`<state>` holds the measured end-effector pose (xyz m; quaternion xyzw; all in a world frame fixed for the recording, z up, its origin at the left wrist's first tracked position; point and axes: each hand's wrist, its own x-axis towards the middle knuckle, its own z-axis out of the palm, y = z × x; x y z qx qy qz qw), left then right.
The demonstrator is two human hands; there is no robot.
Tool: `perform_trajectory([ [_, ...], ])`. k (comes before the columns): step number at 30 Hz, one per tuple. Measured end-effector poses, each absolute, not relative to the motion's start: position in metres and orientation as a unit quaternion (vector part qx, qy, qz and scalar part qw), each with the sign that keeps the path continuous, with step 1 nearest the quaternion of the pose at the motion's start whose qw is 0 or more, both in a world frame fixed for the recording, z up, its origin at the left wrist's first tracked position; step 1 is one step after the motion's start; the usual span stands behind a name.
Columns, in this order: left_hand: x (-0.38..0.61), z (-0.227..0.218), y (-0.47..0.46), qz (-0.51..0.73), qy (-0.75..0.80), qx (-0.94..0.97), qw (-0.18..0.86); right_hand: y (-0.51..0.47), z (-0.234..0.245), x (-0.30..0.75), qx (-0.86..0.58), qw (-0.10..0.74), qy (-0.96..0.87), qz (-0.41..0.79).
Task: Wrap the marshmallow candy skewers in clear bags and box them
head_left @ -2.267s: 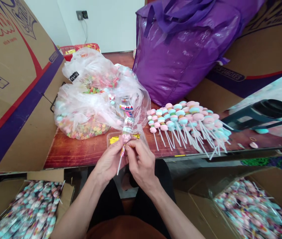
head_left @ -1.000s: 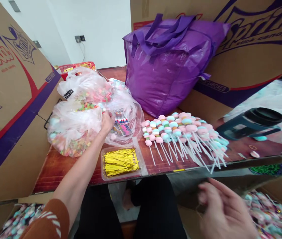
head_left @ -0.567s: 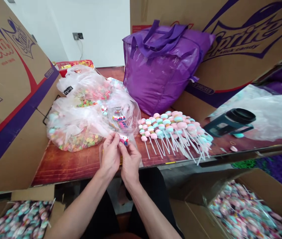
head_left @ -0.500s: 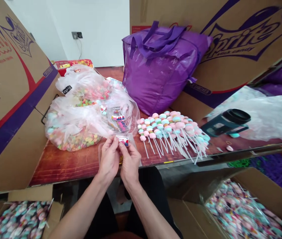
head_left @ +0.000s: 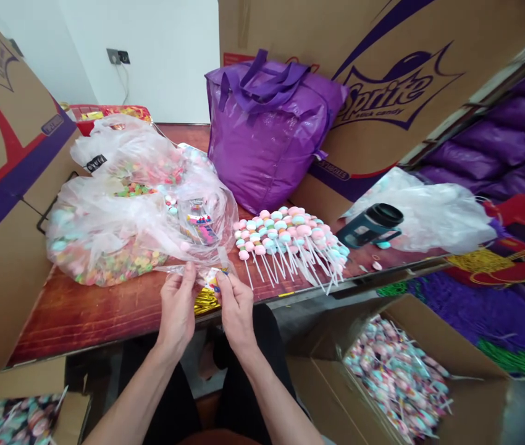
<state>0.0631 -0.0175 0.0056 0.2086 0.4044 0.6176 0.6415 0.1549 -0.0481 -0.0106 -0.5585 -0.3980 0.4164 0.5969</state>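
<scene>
My left hand and my right hand are held side by side at the near edge of the red-brown table. Both pinch a small clear plastic wrapper with a coloured print, stretched between them. Under the wrapper lies a clear tray of gold twist ties, mostly hidden by my hands. To the right of my hands a pile of pastel marshmallow lollipops on white sticks lies on the table. To the left sits a big clear bag of mixed sweets.
A purple carrier bag stands behind the lollipops. Large cardboard boxes wall in the table at left and back. A dark mug lies on its side at right. An open box of wrapped lollipops is at the lower right, another lower left.
A wrapped lollipop was in both hands, then my left hand reached into the sweets bag while the right dropped low. Both hands have since met on a clear wrapper. The view swung right.
</scene>
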Motion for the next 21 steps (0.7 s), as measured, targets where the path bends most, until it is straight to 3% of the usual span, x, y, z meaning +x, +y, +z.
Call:
perform_trajectory([
  [4, 0.051, 0.01, -0.022, 0.62, 0.414, 0.19, 0.639, -0.053, -0.004, 0.167, -0.565, 0.534, -0.473, 0.415],
  [7, 0.046, 0.003, -0.043, 0.641, 0.454, 0.218, 0.579, -0.056, 0.004, 0.183, -0.583, 0.485, -0.553, 0.345],
  [12, 0.049, -0.029, -0.092, 0.55, 0.525, 0.39, 0.52, -0.043, 0.013, 0.235, -0.709, 0.45, -0.542, 0.014],
  [15, 0.052, -0.045, -0.094, 0.527, 0.531, 0.426, 0.509, -0.028, 0.01, 0.269, -0.795, 0.328, -0.489, -0.148],
  [18, 0.054, -0.046, -0.075, 0.541, 0.538, 0.415, 0.496, -0.017, 0.001, 0.288, -0.846, 0.218, -0.459, -0.163],
  [21, 0.056, -0.036, -0.052, 0.561, 0.536, 0.383, 0.501, -0.012, -0.007, 0.295, -0.85, 0.227, -0.452, -0.146],
])
